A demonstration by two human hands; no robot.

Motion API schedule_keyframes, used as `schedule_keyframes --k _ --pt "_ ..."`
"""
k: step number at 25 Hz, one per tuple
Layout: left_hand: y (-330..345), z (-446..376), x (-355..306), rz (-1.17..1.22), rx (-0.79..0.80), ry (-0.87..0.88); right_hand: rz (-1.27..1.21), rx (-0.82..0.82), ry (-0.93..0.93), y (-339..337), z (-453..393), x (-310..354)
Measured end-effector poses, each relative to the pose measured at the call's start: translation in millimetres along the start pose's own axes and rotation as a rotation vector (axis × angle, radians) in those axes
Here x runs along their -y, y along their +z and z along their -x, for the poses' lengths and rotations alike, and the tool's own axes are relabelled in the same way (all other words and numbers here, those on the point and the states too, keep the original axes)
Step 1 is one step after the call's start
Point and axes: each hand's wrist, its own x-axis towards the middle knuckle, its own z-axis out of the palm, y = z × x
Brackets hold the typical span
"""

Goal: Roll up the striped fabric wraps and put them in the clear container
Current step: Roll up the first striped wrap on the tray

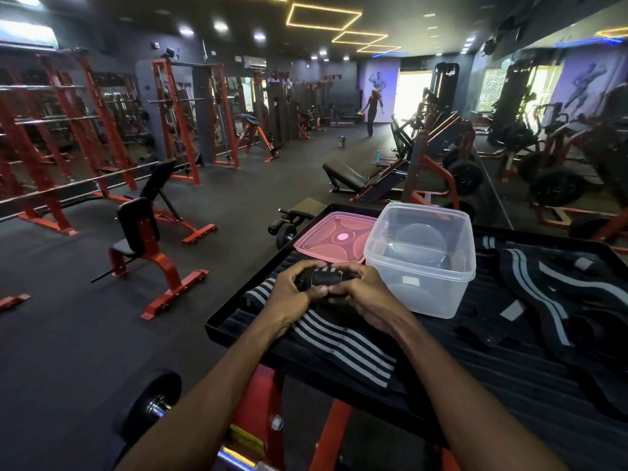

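My left hand [292, 294] and right hand [362, 295] both grip the partly rolled striped wrap [319, 278], roll axis running nine to three. The clear container [421, 260] stands at two o'clock, nearer my right hand; the unrolled tail trails toward six.

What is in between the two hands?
A small rolled-up end of the striped wrap. The left hand and right hand hold it from either side, as the head view shows.
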Motion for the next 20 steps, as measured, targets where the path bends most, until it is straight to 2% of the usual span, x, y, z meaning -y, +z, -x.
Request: schedule_keyframes --k 2,7,9,13,15,18,20 --pt "-0.5 -0.8 0.8 -0.05 0.007 0.026 -0.015 0.043 0.026 -1.4 2.5 1.1" --pt "1.4 -4.9 6.5 0.067 0.021 -0.084 0.24 -0.119 -0.116 -3.1 0.8 -3.1" --pt "2.1 -5.2 8.4 0.043 -0.016 -0.071 0.27 -0.144 -0.161 -2.5 2.6 0.7" --pt "-0.1 -4.7 5.0 0.003 -0.076 -0.007 0.286 -0.099 -0.195 1.5 7.4 4.7" --pt "-0.6 -4.2 2.9 -0.02 -0.074 0.012 0.373 -0.076 -0.221 0.4 5.4 2.0" --pt "1.3 -5.0 4.0 -0.023 -0.082 0.014 0.494 -0.161 -0.25 0.2 1.3 0.9" --pt "0.5 -6.7 5.0 -0.01 -0.201 0.034 0.486 -0.268 -0.249 5.0 0.5 2.1"
